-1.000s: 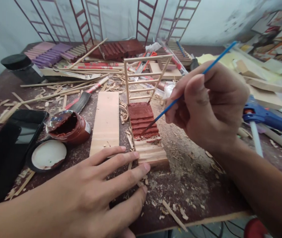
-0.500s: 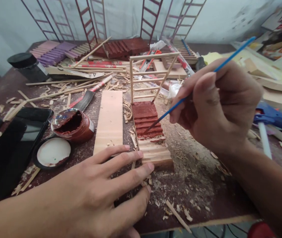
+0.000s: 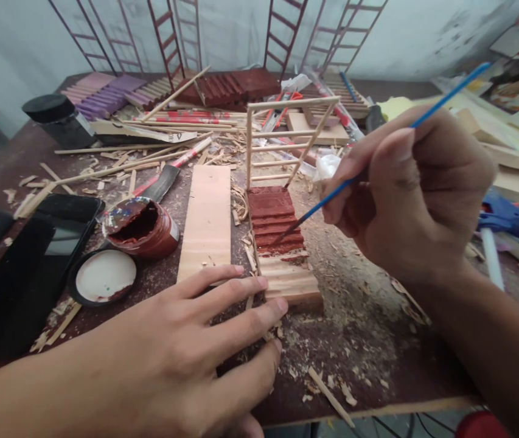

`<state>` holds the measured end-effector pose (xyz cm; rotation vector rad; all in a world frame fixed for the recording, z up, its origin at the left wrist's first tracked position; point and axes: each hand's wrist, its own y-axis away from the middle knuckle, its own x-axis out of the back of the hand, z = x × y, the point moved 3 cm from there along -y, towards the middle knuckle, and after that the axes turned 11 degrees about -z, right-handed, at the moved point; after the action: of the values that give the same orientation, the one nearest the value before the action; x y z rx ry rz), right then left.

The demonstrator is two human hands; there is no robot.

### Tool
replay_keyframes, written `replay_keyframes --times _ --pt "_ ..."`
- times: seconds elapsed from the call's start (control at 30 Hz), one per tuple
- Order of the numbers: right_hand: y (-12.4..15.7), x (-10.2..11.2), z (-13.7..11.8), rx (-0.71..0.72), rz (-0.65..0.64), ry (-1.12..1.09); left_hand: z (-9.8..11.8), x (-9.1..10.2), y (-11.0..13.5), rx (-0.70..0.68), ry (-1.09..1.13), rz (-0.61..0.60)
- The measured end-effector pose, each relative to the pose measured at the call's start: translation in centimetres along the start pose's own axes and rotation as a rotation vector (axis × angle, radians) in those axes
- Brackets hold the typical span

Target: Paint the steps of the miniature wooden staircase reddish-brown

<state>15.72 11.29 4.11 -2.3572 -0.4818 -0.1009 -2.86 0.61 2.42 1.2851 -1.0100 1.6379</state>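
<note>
My right hand (image 3: 418, 188) pinches a thin blue paintbrush (image 3: 339, 190), its tip on the ridged steps of a small wooden block (image 3: 291, 280). Reddish-brown paint covers the far part of that block; the near part is bare pale wood. A little ladder-like frame of thin sticks (image 3: 293, 146) stands at the block's far end. My left hand (image 3: 195, 347) lies flat with fingers spread, its fingertips touching the block's near left side. Left of the block lies a plain wooden strip (image 3: 207, 219). An open jar of reddish-brown paint (image 3: 149, 231) stands farther left, with its lid (image 3: 106, 277) in front.
Wood shavings and loose sticks (image 3: 140, 161) litter the table. A black-lidded jar (image 3: 56, 121) is at the back left, a phone (image 3: 58, 243) at the left, a blue glue gun (image 3: 515, 219) at the right. Painted ridged blocks (image 3: 108, 97) and small ladders (image 3: 165, 39) line the wall.
The whole view has shifted slightly, so things appear a little farther right. The brush tip stays on the painted steps, and my left hand keeps its place against the block.
</note>
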Motion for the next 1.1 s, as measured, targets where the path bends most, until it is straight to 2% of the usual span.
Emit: replay_keyframes --times 0.17,0.43,0.73,0.93,1.1 --pt "0.32 -0.26 -0.14 -0.087 -0.074 -0.009 0.00 -0.11 0.04 0.010 0.015 0.000" --pt "0.03 -0.06 -0.13 0.005 -0.052 0.010 0.06 0.06 0.17 0.002 0.007 -0.012" --pt "0.44 -0.54 -0.47 -0.039 -0.115 0.034 0.09 -0.04 0.38 0.005 0.004 -0.047" --pt "0.37 -0.14 -0.71 0.007 -0.099 0.132 0.20 -0.03 0.36 0.005 -0.006 -0.062" --pt "0.40 -0.18 -0.88 -0.003 -0.087 0.100 0.14 0.14 0.10 0.003 -0.007 -0.057"
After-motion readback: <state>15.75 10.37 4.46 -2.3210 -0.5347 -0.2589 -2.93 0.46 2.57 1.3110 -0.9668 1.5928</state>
